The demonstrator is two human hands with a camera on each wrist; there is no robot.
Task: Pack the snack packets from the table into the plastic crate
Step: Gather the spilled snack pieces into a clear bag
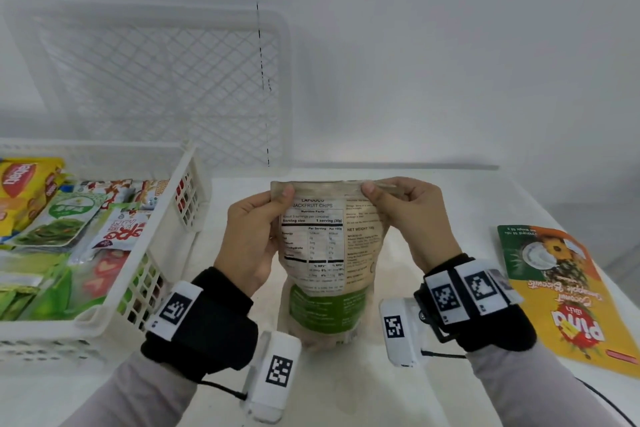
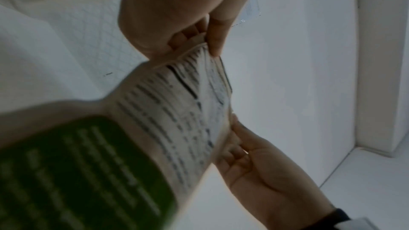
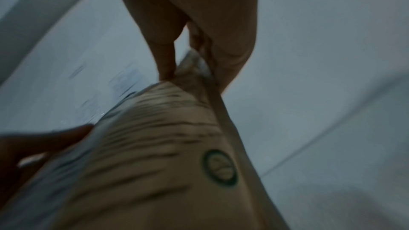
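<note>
Hands frame the head view: left hand (image 1: 251,239) and right hand (image 1: 415,218) pinch the top corners of a pouch (image 1: 329,253) reading "JACKFRUIT CHIPS", "Nutrition Facts", "NET WEIGHT 100g", upright at the tabletop's (image 1: 450,198) middle. A white plastic crate (image 1: 162,218) at the left edge holds packets; a "Pina" biscuit packet (image 1: 561,291) lies near the right edge. Both wrist views show thumb and fingers clamping the pouch's top seam, print blurred.

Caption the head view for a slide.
Both hands, left hand and right hand, hold the jackfruit chips pouch upright beside the plastic crate.
</note>
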